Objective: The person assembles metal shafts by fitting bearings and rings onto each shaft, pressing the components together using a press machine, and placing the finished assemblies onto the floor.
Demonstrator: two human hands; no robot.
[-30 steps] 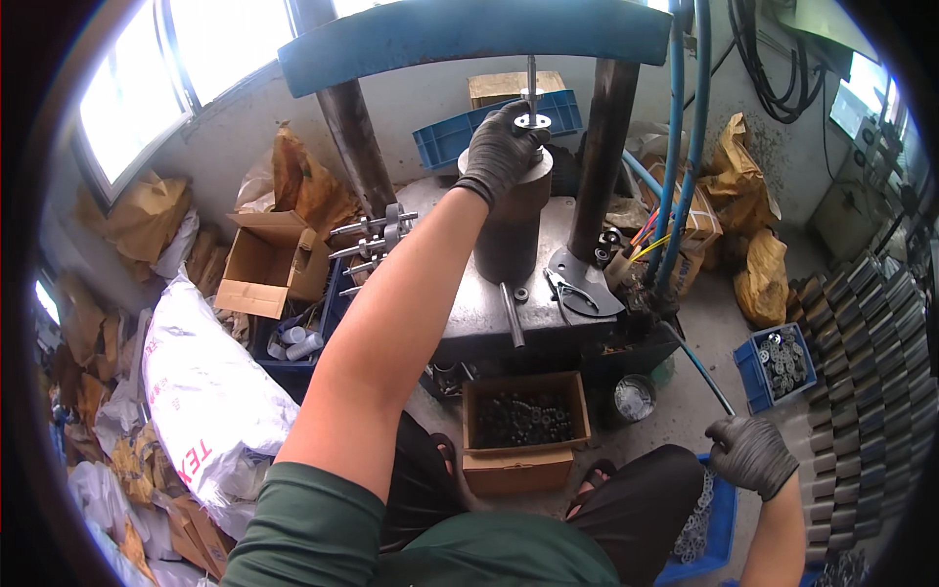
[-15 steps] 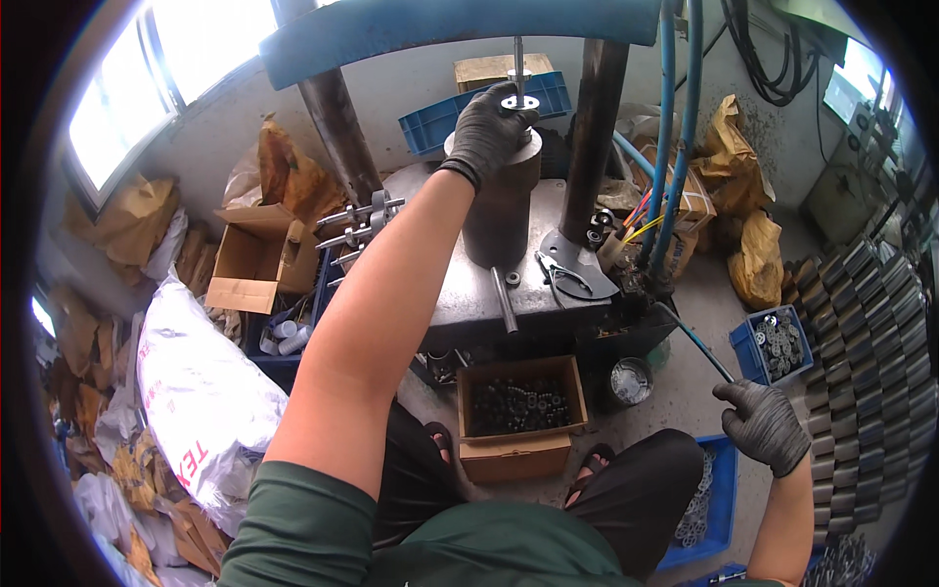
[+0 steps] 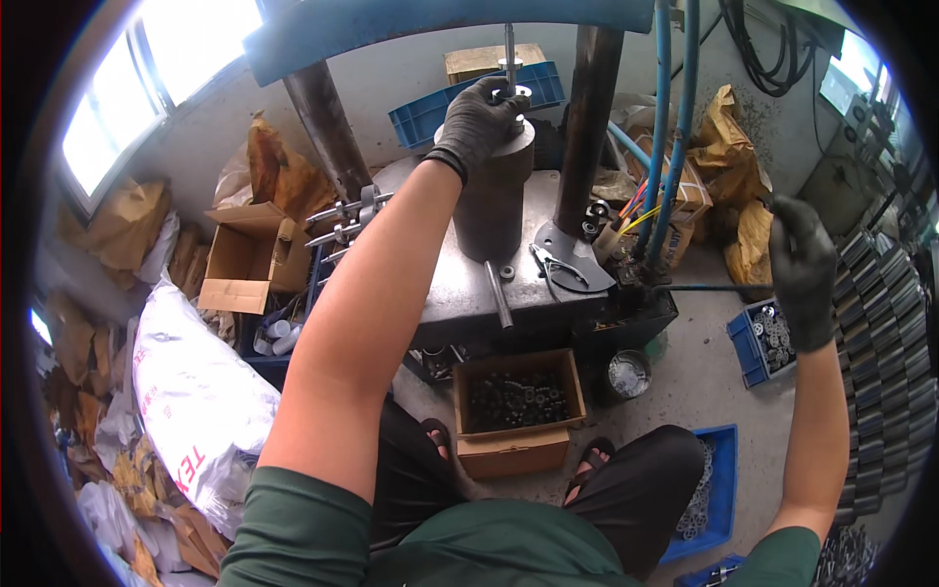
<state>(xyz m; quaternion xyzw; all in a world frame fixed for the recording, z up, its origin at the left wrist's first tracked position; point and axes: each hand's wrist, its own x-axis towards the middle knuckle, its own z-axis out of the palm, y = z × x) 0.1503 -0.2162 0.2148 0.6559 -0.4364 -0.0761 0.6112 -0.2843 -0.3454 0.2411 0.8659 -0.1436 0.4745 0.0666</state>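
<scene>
The worktop (image 3: 455, 282) is a bare, light-grey metal plate, visibly scuffed, between two dark steel columns (image 3: 590, 122) beneath a blue crossbeam (image 3: 450, 37). A dark cylinder (image 3: 487, 210) stands upright on it. The flanged metal shaft (image 3: 511, 70) is upright at the cylinder's top; the gloved left hand (image 3: 477, 125) is clamped on its lower part. The gloved right hand (image 3: 804, 272) is raised and blurred at the outer end of a lever (image 3: 709, 288); whether it grips the lever cannot be told.

At the worktop's front, a steel rod (image 3: 498, 295) projects past the edge, with a small ring (image 3: 507, 272) just beside it. Pliers (image 3: 560, 265) lie on the right.

On the floor, an open cardboard box (image 3: 514, 452) contains small dark parts. To the right are a blue crate (image 3: 726, 514) holding metal rings and stacked metal tubes (image 3: 880, 372). To the left, a white sack (image 3: 191, 382) lies near crumpled brown paper. A bright window (image 3: 110, 108) occupies the upper left, beside a stained pale wall (image 3: 220, 117).
</scene>
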